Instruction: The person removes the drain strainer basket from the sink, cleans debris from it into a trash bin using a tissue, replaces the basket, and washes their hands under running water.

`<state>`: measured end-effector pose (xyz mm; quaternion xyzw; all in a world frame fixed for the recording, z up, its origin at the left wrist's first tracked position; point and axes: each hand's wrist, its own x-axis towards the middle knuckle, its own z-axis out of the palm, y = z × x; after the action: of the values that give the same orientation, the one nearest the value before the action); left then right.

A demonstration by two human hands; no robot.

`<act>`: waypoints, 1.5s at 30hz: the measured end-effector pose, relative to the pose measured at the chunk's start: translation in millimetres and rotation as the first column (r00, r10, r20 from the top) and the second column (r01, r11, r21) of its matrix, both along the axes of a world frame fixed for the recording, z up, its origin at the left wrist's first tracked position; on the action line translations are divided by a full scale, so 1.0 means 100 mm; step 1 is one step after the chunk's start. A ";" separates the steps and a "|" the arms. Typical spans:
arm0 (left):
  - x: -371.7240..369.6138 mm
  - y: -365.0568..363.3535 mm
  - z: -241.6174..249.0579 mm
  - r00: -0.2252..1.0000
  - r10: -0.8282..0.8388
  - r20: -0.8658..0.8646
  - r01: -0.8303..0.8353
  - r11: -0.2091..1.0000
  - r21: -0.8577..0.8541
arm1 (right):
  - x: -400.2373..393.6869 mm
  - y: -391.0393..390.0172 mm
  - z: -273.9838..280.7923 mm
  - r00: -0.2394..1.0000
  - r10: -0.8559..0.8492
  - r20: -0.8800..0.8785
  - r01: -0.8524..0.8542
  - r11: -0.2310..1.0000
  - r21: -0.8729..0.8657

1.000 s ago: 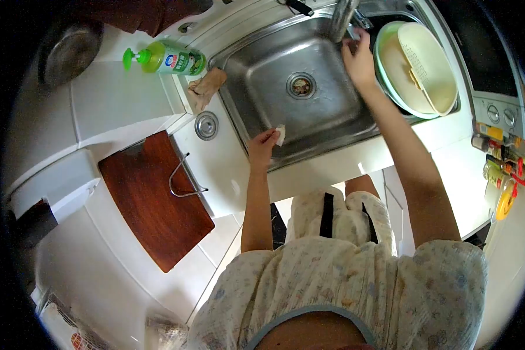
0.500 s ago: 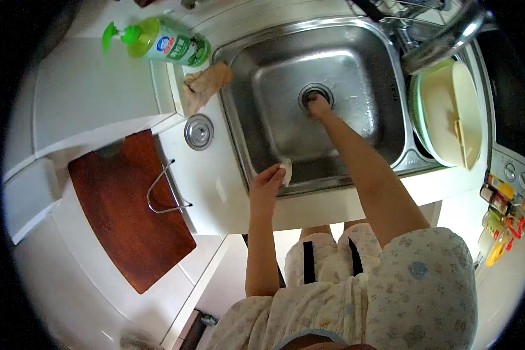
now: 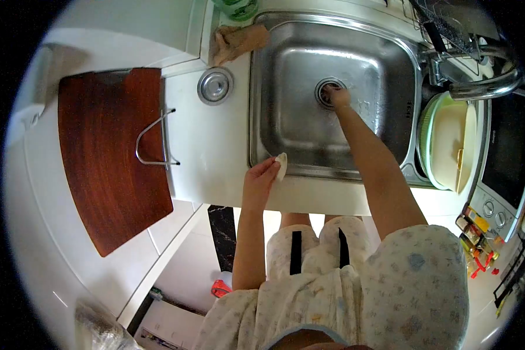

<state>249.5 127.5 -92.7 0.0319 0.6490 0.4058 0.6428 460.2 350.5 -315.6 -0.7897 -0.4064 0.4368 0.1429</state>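
Note:
My left hand (image 3: 263, 172) is closed in a pinch on a small, thin white piece (image 3: 281, 166) that looks like a scrap of tissue, held over the near edge of the steel sink (image 3: 291, 116). My right hand (image 3: 337, 95) reaches down into the sink. Its bent fingers are in the round drain (image 3: 322, 98), their tips partly hidden, and whatever they grip cannot be made out. On the counter left of the sink lies a round metal sink strainer or drain cover (image 3: 215, 86). Droplets of water show on the sink floor beside my right wrist.
A brown crumpled cloth (image 3: 239, 44) lies at the sink's far left corner, by a green bottle (image 3: 237, 8). A dark wooden board (image 3: 114, 151) with a metal handle stands left. Right are the faucet (image 3: 487, 86), nested pale basins (image 3: 446, 143) and a dark-fronted oven (image 3: 507, 151).
The camera view has turned and shifted, so the bottle is mostly out of frame. My right hand stays at the drain, and my left still holds the white piece near the sink edge.

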 end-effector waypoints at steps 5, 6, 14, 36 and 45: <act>-0.01 0.04 0.21 0.999 0.014 0.048 -0.017 0.999 0.051 | 0.32 -0.14 0.63 0.978 0.193 0.074 -0.203 0.967 0.153; -0.02 0.03 0.18 0.997 0.011 0.078 -0.018 0.996 0.093 | 0.37 -0.18 0.83 0.962 0.235 0.136 -0.262 0.935 0.238; -0.06 0.23 0.41 0.981 -0.032 0.192 -0.019 0.966 0.257 | 0.77 -0.22 1.56 0.906 0.389 -0.168 -0.318 0.886 0.338; -0.06 -0.16 0.22 0.986 0.130 -0.105 -0.094 0.951 0.294 | 0.76 -0.28 1.06 0.953 0.196 0.232 -0.273 0.889 0.369; 0.88 0.31 -0.54 0.965 0.239 0.110 -0.257 0.943 0.212 | 1.07 -0.35 1.61 0.922 0.372 -0.110 -0.311 0.878 0.364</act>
<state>338.0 158.0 -146.7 0.0055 0.5708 0.5551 0.6050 567.2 315.2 -154.8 -0.6270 -0.5944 0.4465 0.2327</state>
